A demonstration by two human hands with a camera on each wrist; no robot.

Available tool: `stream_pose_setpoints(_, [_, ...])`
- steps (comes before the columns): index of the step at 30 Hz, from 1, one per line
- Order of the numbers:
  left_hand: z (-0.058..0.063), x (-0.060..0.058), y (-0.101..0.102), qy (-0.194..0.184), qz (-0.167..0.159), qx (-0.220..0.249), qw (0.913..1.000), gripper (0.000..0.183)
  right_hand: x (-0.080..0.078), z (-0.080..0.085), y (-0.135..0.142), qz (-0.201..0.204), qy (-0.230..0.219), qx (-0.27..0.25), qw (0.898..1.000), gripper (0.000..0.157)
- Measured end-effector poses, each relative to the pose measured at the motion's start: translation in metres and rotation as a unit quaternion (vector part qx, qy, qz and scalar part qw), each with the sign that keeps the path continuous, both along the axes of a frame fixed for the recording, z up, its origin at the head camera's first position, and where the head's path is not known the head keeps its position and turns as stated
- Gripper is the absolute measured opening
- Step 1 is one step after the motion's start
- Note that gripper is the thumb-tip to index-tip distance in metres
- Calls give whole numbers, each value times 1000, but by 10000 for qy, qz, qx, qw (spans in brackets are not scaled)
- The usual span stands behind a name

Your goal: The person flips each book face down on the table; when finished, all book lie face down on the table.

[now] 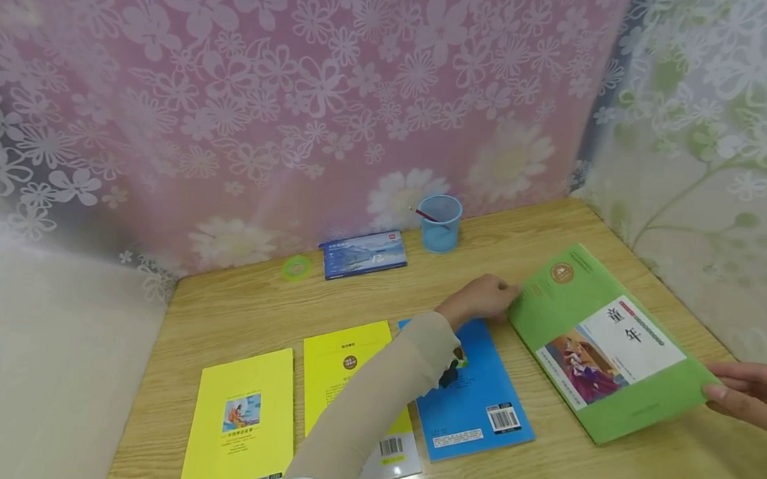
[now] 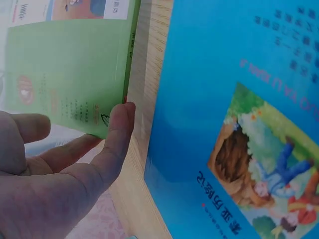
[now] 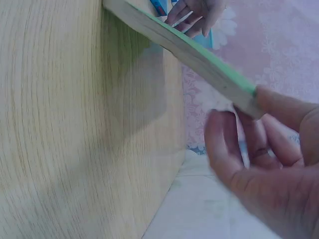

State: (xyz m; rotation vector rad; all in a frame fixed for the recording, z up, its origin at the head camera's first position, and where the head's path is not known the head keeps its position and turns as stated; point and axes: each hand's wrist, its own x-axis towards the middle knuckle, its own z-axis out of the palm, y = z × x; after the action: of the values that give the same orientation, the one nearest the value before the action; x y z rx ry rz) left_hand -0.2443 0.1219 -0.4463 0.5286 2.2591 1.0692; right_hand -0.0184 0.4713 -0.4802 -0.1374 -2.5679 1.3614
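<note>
A green book (image 1: pixel 610 349) with a white picture panel is tilted, its right side raised off the wooden table. My right hand (image 1: pixel 752 395) pinches its near right corner, thumb on the cover and fingers underneath; the right wrist view shows the book (image 3: pixel 199 57) edge-on above its shadow. At the opposite corner, my left hand (image 1: pixel 484 299) has loosely extended fingers (image 2: pixel 117 129) right at the book's edge. Below my left forearm lies a blue book (image 1: pixel 472 408), partly covered by the sleeve; its colourful cover picture (image 2: pixel 269 164) shows in the left wrist view.
Two yellow books, a left one (image 1: pixel 241 412) and a right one (image 1: pixel 346 352), lie left of the blue one. Along the curtain stand a blue mesh cup (image 1: pixel 440 235) with a pencil, a blue flat box (image 1: pixel 365 256) and a green tape roll (image 1: pixel 296 267).
</note>
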Motion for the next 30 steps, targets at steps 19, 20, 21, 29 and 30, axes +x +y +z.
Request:
stream_pose_setpoints(19, [1,-19,-2,-1749,1052,2168,9546,73,4,31,-40,522,1061,190,9928,54])
stream_pose_setpoints(20, [1,-19,-2,-1840,1058,2253,9509,72,4,30,-40,768,1167,10,9902,53])
stream_pose_setpoints(21, [1,-19,-2,-1929,1083,2340,9467,69,4,29,-41,955,1254,-131,9874,52])
stream_pose_setpoints(29, [4,-25,-7,-2343,975,2659,9300,28,9,22,-47,1823,1437,61,9727,56])
stream_pose_setpoints(30, [5,-25,-9,-2350,900,2622,9316,27,10,22,-47,1940,1457,109,9701,57])
